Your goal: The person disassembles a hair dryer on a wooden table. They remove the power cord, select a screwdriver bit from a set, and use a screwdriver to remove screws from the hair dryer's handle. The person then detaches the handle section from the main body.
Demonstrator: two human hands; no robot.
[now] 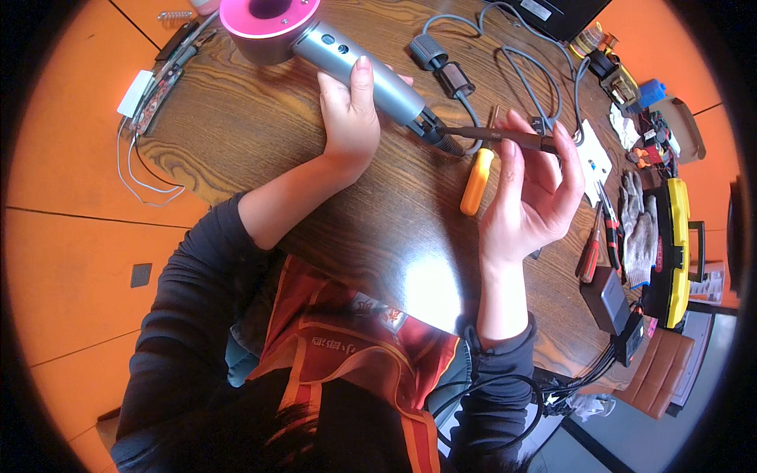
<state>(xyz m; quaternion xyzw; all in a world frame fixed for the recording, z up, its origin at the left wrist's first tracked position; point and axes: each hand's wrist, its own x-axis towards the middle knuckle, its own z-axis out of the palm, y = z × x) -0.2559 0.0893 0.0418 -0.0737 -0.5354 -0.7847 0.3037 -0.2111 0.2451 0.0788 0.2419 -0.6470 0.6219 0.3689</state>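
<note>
A hair dryer point(393, 96) with a silver handle and a pink ring-shaped head is held above the wooden table. My left hand point(349, 122) is closed around its handle, thumb on top. At the lower end of the handle the casing is open, showing dark inner parts and a ribbed cord sleeve point(450, 145). My right hand point(535, 189) grips a slim dark screwdriver point(505, 135) between thumb and fingers. Its tip reaches the opened end of the handle; whether it touches a screw is too small to tell. A yellow-handled screwdriver point(476, 183) lies just left of my right hand.
A grey cable with a plug block point(428, 52) winds across the table's far side point(355, 213). On the right lie a red-handled screwdriver point(589, 256), pliers point(610, 229), work gloves point(639, 229) and a yellow-black toolbox point(676, 252). A white adapter point(136, 94) with wires sits at the left edge.
</note>
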